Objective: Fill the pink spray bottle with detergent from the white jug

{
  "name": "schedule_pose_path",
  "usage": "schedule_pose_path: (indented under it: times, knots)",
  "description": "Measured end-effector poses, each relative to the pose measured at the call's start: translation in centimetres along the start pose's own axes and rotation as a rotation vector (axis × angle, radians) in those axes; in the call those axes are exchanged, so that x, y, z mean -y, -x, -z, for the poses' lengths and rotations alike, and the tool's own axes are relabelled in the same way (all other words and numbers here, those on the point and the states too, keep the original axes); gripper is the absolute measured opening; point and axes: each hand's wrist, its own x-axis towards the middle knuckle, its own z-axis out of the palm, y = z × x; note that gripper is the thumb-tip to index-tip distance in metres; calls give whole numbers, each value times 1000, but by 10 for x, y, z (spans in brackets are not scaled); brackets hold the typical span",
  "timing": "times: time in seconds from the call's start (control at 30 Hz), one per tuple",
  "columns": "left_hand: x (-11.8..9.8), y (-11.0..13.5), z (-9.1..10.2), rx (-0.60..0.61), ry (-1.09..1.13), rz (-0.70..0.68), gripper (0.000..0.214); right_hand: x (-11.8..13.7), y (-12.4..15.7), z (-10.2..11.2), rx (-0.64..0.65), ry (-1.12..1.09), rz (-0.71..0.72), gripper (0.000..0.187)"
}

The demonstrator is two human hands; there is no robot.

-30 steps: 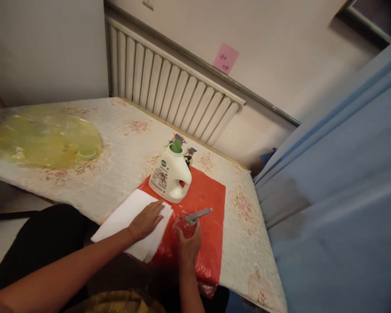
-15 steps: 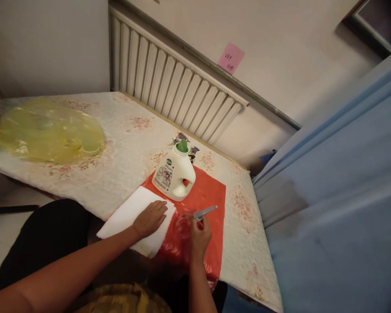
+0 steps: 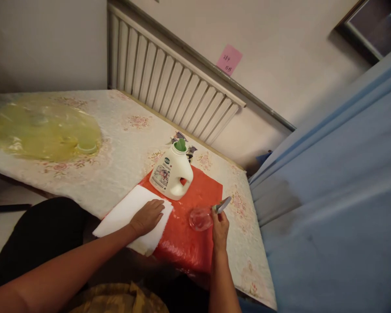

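My left hand [image 3: 148, 216] lies flat, fingers stretched out, on a folded white cloth or paper towel [image 3: 124, 208]. My right hand [image 3: 220, 226] is closed round the neck of a clear rounded bottle [image 3: 200, 219] with a long grey top pointing up to the right. The bottle is tilted over a red plastic sheet [image 3: 185, 248]; whether it touches the sheet I cannot tell. Beyond both hands, a cream detergent jug [image 3: 172, 174] stands upright on the sheet, a green piece [image 3: 180, 144] in its mouth.
A yellow translucent plastic bag [image 3: 42, 130] lies at the left of the table with a flowered cloth [image 3: 117, 161]. Dark sunglasses [image 3: 191, 152] are behind the jug. A radiator [image 3: 169, 74] borders the far edge, and a blue curtain [image 3: 332, 187] hangs at the right.
My right hand has moved right, carrying the clear bottle toward the sheet's right edge, and the bottle's top now points more steeply upward. My left hand stays on the white piece.
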Motion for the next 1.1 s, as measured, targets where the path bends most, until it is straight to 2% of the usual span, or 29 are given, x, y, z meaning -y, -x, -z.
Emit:
schedule_pose_path:
  times: [0.2,0.4,0.5,0.77,0.87,1.1]
  knots:
    - [0,-1,1,-9,9,-15,25,-8,-9,12,101,-14,36,47]
    - [-1,-3,2,0,-3,-16,24,-19,-8,17,105,-16,31,48]
    - [0,-3,1,0,-9,-18,25,-22,-3,16,36,7,32,50]
    - [0,-3,1,0,-14,-7,25,-35,14,2,-267,156,13,56]
    - [0,-3,0,-15,-22,-13,26,-36,14,-2,-352,220,19,50]
    - [0,-3,1,7,-77,-20,25,-30,13,-11,-387,300,56,46]
